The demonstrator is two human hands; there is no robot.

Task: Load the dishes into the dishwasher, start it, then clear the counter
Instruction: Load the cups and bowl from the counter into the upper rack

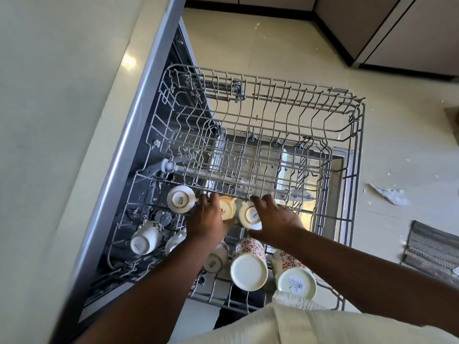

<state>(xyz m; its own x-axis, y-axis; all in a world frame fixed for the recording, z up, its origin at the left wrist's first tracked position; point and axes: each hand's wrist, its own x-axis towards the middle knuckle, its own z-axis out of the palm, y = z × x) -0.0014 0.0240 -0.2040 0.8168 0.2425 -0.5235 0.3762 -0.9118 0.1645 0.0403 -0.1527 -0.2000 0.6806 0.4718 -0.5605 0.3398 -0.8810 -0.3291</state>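
I look down on the counter (pixel 62 120), a pale slab filling the left side, its grey edge running diagonally past the dishwasher (pixel 178 78) opening. The upper rack (pixel 273 115) is pulled out over the floor (pixel 285 45); its far and right parts are bare wire, with the lower rack showing through beneath. A dark-edged cabinet (pixel 397 33) stands far right, well apart from the rack, and a grey mat (pixel 432 247) lies on the floor right of it, near white scraps.

The mugs sit along the near-left part of the rack, bottoms up or tilted. Two red-patterned mugs (pixel 249 265) stand nearest me, just beside each other. A floral mug (pixel 146 237) leans at the left. One marked mug (pixel 180 199) sits left of my hands.

My left hand (pixel 207 219) curls round a cream mug (pixel 227 207). My right hand (pixel 275 217) grips a second marked mug (pixel 249 214), touching the first. My forearms cross above other mugs.
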